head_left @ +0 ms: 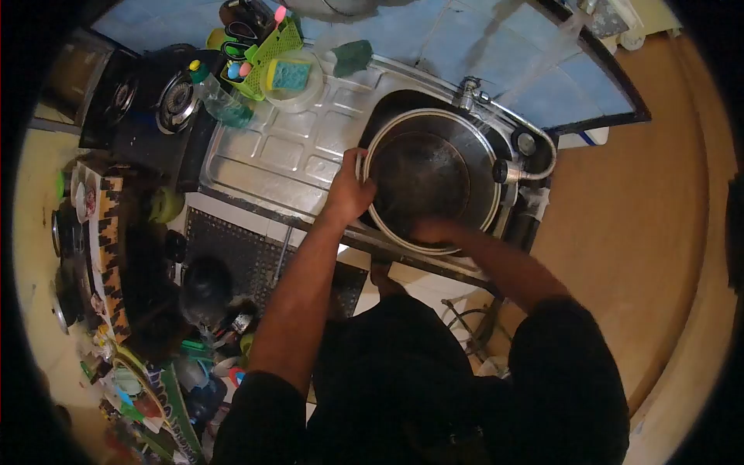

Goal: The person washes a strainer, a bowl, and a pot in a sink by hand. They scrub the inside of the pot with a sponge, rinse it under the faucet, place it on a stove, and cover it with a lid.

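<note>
Left hand (349, 194) curls closed over the rim of the large round dark metal pan (430, 182) in the steel sink (403, 105); right hand (435, 230) rests inside the pan, its grip too blurred to tell.

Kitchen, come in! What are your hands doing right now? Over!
Left hand gripping the rim of the big pan in the sink. Right hand blurred at the pan's near edge. Tap overhangs the pan's far rim. Over.
</note>
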Available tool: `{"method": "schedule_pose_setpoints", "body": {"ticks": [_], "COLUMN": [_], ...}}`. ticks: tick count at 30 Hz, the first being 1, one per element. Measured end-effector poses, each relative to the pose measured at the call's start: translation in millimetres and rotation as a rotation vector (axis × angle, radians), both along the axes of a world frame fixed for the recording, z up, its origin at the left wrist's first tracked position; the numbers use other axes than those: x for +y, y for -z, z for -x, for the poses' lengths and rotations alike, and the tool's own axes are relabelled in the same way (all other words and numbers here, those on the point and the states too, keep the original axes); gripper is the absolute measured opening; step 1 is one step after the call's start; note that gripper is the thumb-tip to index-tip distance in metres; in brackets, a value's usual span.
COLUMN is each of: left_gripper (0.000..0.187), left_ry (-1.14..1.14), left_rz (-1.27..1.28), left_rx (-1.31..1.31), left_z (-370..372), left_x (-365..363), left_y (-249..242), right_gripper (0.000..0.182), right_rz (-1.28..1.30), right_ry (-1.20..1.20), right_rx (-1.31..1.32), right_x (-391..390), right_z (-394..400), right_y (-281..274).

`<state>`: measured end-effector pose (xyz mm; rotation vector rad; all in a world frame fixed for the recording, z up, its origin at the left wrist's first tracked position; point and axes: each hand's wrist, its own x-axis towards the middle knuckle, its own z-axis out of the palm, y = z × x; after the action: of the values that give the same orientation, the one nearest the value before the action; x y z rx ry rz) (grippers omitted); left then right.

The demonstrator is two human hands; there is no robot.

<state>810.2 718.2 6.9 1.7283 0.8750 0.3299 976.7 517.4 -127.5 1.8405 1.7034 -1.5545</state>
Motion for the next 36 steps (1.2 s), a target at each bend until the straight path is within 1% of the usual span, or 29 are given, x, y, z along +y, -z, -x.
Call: {"method": "schedule_pose_setpoints", "body": {"ticks": [1, 3, 4, 5, 6, 7, 8, 9, 10, 12, 14, 16, 17, 18, 19, 21, 22, 23, 24, 25, 27, 28, 29, 30, 31, 32, 33, 35, 36], "left_gripper": [0.055, 0.056, 0.056, 0.056, 0.057, 0.057, 0.057, 0.057, 0.057, 0.057, 0.056, 0.056, 0.055, 0.053, 0.053, 0.053, 0.053, 0.054, 0.055, 0.055, 0.057, 0.057, 0.057, 0.058, 0.058, 0.055, 0.053, 0.054, 0.054], "left_ry": [0.007, 0.003, 0.005, -0.006, -0.021, -0.025, -0.012, 0.005, 0.007, -0.003, 0.011, 0.041, 0.038, 0.032, 0.034, 0.026, 0.025, 0.007, -0.008, -0.006, -0.002, -0.009, 0.009, 0.035, 0.04, 0.022, -0.001, 0.012, 0.021], "left_rz": [0.001, 0.074, 0.075, 0.005, -0.065, -0.068, -0.001, 0.065, 0.062, 0.05, 0.028, 0.011, 0.028, 0.044, 0.046, 0.045, 0.048, -0.008, -0.064, -0.063, 0.095, 0.093, 0.026, -0.039, -0.04, -0.051, -0.061, -0.056, -0.056], "left_rx": [0.004, 0.122, 0.115, 0.061, 0.01, 0.01, 0.028, 0.043, 0.036, 0.028, -0.004, -0.031, -0.047, -0.064, -0.061, 0.005, 0.007, -0.049, -0.106, -0.11, -0.05, -0.052, -0.067, -0.082, -0.081, -0.077, -0.073, -0.09, -0.111], "left_z": [1, 0, -1, -1, -1, 2, 3, 3, 0, 0, 1, 3, 3, 2, 3, 4, 4, 4, 3, 2, 2, 2, 2, 3, 3, 4, 4, 6, 4], "left_x": [0, -1, -2, -4, -4, -2, -3, -4, -4, -4, -2, -2, -1, -1, -2, -3, -4, -5, -6, -6, -6, -5, -4, -4, -5, -6, -8, -8, -7], "left_y": [-3, -15, -7, 7, 8, 9, 0, -5, -7, -5, -6, 0, 13, 16, 18, 10, 13, 22, 22, 22, 8, 8, 13, 16, 19, 21, 23, 25, 24], "right_gripper": [0.029, 0.032, 0.034, 0.034, 0.035, 0.035, 0.036, 0.035, 0.035, 0.034, 0.036, 0.039, 0.038, 0.037, 0.038, 0.042, 0.037, 0.033, 0.033, 0.033, 0.033, 0.028, 0.024, 0.024, 0.022, 0.021, 0.02, 0.02, 0.02], "right_rz": [0.001, -0.208, -0.38, -0.475, -0.557, -0.569, -0.573, -0.417, -0.267, 0.036, 0.04, 0.05, 0.02, -0.009, -0.564, -1.116, -0.842, -0.489, -0.487, -0.514, -0.542, -0.28, -0.019, -0.018, -0.263, -0.384, -0.505, -0.084, -0.081], "right_ry": [0.007, -0.014, -0.128, -0.196, -0.252, -0.285, -0.311, -0.127, 0.05, -0.038, -0.013, 0.028, 0.049, 0.067, 0.373, 0.677, 0.127, -0.438, -0.438, -0.369, -0.307, -0.368, -0.418, -0.414, -0.279, -0.211, -0.136, -0.443, -0.44], "right_rx": [0.004, -0.096, -0.437, -0.605, -0.78, -0.823, -0.866, -0.783, -0.697, -0.024, -0.08, -0.131, -0.234, -0.337, -0.285, -0.21, -0.709, -1.139, -1.14, -1.024, -0.91, -0.662, -0.406, -0.403, -0.52, -0.579, -0.632, -0.731, -0.736], "right_x": [-9, -29, -21, -14, -8, -5, -7, -16, -22, -30, -1, 14, 22, 24, 6, -7, -6, -1, -6, -17, -17, -12, -10, -16, -27, -26, -18, -3, -8], "right_z": [-12, -56, -67, -71, -76, -76, -75, -63, -47, -28, 0, 6, -2, -9, -21, -38, -54, -61, -56, -45, -40, -40, -38, -48, -70, -75, -75, -66, -59], "right_y": [-2, -30, -69, -86, -103, -102, -100, -90, -73, 17, -8, -58, -86, -99, -71, -66, -71, -84, -92, -100, -113, -118, -120, -106, -78, -77, -92, -123, -115]}}
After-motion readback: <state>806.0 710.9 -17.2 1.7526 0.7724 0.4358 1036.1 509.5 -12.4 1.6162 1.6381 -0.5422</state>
